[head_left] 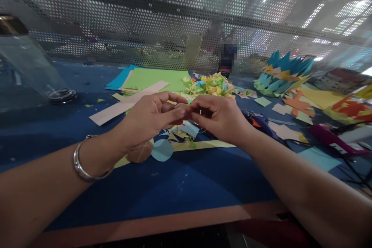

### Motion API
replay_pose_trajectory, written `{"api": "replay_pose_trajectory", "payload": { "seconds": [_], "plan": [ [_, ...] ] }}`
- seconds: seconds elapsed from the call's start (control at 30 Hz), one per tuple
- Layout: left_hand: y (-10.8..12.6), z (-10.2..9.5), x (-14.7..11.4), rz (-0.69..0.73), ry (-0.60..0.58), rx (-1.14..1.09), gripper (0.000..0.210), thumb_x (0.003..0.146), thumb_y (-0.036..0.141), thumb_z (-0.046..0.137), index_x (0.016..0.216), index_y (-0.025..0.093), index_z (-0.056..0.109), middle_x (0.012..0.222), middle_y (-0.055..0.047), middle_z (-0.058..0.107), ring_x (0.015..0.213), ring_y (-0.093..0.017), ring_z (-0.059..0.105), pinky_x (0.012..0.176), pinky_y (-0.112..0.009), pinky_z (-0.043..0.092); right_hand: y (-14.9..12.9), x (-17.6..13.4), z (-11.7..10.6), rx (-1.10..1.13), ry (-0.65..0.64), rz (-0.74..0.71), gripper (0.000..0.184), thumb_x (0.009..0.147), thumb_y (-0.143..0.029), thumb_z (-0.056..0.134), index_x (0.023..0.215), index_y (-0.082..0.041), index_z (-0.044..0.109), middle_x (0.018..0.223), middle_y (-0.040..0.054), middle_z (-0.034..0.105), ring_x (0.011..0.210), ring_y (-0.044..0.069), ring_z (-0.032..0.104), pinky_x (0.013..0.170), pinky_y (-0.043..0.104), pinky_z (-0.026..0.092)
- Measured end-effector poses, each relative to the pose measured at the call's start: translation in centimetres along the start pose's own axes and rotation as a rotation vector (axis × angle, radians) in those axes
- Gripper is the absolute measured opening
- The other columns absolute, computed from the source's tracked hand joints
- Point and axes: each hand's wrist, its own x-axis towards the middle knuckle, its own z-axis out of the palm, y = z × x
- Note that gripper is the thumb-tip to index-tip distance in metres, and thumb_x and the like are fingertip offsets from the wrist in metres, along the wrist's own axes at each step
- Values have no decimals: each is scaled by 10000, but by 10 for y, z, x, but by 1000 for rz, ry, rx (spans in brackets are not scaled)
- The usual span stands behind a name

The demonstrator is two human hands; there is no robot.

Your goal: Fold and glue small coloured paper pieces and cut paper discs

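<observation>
My left hand (154, 114) and my right hand (222, 115) meet above the middle of the blue table, fingertips pinched together. Whatever they hold between them is hidden by the fingers or too small to name. Just behind the hands lies a heap of small folded paper pieces (213, 84) in yellow, green and blue. Under them are scattered paper scraps (178, 136) and a pale yellow paper strip (206, 145). A light blue paper circle (162, 150) lies nearer to me, beside a brown round piece (140, 152) below my left wrist.
Green paper sheets (165, 79) and a whitish strip (101, 115) lie back left, near a tilted-looking clear bottle (35, 66). To the right are a spiky blue paper piece (281, 70), an orange cutout (299, 103) and a purple tool (334, 139) among black cords. Perforated metal (130, 15) stands behind.
</observation>
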Motion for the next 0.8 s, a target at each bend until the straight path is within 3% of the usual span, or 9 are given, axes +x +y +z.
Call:
{"api": "replay_pose_trajectory", "payload": {
  "seconds": [0.1,0.33,0.8],
  "plan": [
    [1,2,0,-37,26,-88,245,776,311,810,984,215,722,842,-65,796,764,-196,757,721,-296,601,0,0,0,-21,2,-17,68,878,-139,660,828,-152,704,717,-17,622,597,82,484,594,237,364],
    [1,4,-3,-24,65,-10,230,779,320,820,948,215,705,735,-32,755,694,-172,721,658,-266,562,-2,0,-1,-24,-9,14,72,869,-141,663,838,-150,727,704,-14,632,620,94,524,612,237,380],
    [-4,10,-5,112,143,-45,145,797,282,804,889,199,727,764,-23,726,635,-131,642,563,-246,492,-5,1,2,6,60,123,101,839,-217,712,771,-159,665,647,-25,595,577,94,486,579,247,361]
  ]
}}
